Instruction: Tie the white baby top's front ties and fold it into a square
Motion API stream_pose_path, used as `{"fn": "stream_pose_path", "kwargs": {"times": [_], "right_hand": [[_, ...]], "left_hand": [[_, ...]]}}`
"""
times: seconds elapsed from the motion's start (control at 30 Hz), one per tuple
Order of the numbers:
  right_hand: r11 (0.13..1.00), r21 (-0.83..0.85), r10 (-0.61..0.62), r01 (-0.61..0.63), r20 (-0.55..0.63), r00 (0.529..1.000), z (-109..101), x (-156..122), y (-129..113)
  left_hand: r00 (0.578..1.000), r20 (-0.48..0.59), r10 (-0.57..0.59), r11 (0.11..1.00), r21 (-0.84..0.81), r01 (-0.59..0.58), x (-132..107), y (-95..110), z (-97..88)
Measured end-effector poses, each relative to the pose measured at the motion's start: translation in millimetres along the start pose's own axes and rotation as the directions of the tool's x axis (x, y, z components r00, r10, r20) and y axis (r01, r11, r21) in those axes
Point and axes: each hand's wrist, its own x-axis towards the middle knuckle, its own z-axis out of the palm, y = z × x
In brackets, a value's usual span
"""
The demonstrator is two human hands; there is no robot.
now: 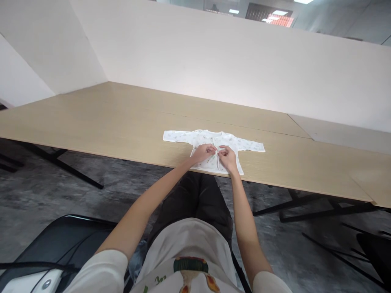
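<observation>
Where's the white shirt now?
In the head view, the white shirt lies just right of centre at the table's near edge, under the left hand and right hand.

Centre of frame: left hand and right hand close together over the front of the white garment; only a narrow gap between them. Garment lies flat, so both sleeves can be crossed from above. Left of centre: wide sideways run over the tabletop, bounded at upper left by a side panel. Right of centre: similar run toward the right edge. Upper frame: white partition blocks forward reach. Lower centre: both forearms and the torso obstruct near-side approach.
</observation>
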Motion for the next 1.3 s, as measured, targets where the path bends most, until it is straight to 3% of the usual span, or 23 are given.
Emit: {"fn": "stream_pose_path", "kwargs": {"times": [0.23, 1.0, 1.3], "right_hand": [[0.997, 0.079, 0.004, -0.005, 0.018, 1.0, 0.4, -0.1, 3.4], [0.997, -0.054, -0.051, 0.053, 0.046, 0.998, 2.2, -2.1, -4.8], [0.997, -0.073, -0.035, 0.04, 0.06, 0.998, 3.6, -4.0, -10.3]], "left_hand": [[1.0, 0.0, -0.025, 0.999, -0.035, 0.025, -0.2, -0.9, 0.1], [1.0, 0.027, 0.006, 0.997, -0.08, -0.004, -2.8, 3.8, -2.3], [0.997, 0.03, 0.07, 0.995, 0.073, -0.072, -3.3, 2.8, -2.7]]}}
